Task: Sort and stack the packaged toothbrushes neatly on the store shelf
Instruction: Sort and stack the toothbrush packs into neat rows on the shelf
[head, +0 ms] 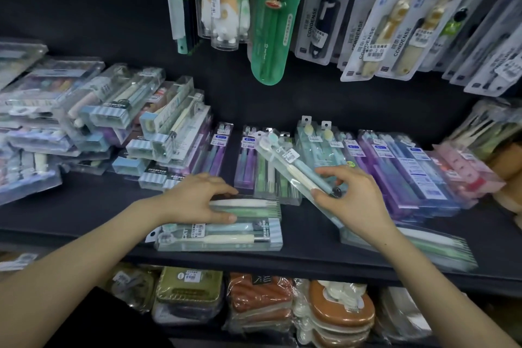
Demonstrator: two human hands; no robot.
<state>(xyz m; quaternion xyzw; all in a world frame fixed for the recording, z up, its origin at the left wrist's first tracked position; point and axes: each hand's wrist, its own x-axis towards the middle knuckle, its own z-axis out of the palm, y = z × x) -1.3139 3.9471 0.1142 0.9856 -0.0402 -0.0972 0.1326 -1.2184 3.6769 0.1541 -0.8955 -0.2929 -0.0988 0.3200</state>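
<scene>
Head view: we are sorting the shelf (pixel 84 206).
Right grip (pixel 353 200): pinching blue pack (pixel 285 161) (slanting back-left).
Left grip (pixel 195 198): clasping crosswise green pack (pixel 254 207).

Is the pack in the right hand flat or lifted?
Lifted, slanted: right hand pinches the blue-and-cream toothbrush pack above the shelved packs.

Left hand (pixel 197 196) grips a green-white pack (pixel 254 207); right hand (pixel 348 196) pinches a tilted toothbrush pack (pixel 288 162).
</scene>
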